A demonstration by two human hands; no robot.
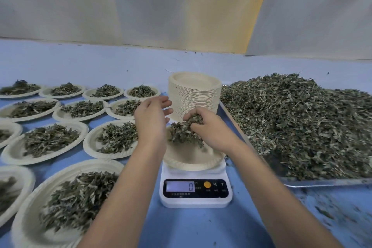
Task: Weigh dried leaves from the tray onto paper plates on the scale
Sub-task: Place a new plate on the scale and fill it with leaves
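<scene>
A white digital scale (196,191) stands at the centre front, its display reading 0. A paper plate (193,159) lies on it. My right hand (209,127) grips a clump of dried leaves (185,132) just above that plate, and some leaves hang and blur below the fingers. My left hand (153,117) hovers to the left of the clump with its fingers relaxed and straight, holding nothing. At the right sits a metal tray (322,182) piled with loose dried leaves (302,123).
A tall stack of unused paper plates (194,94) stands right behind the scale. Several filled plates (48,143) cover the blue table (193,227) on the left. Leaf crumbs lie scattered at the front right. A pale wall closes the back.
</scene>
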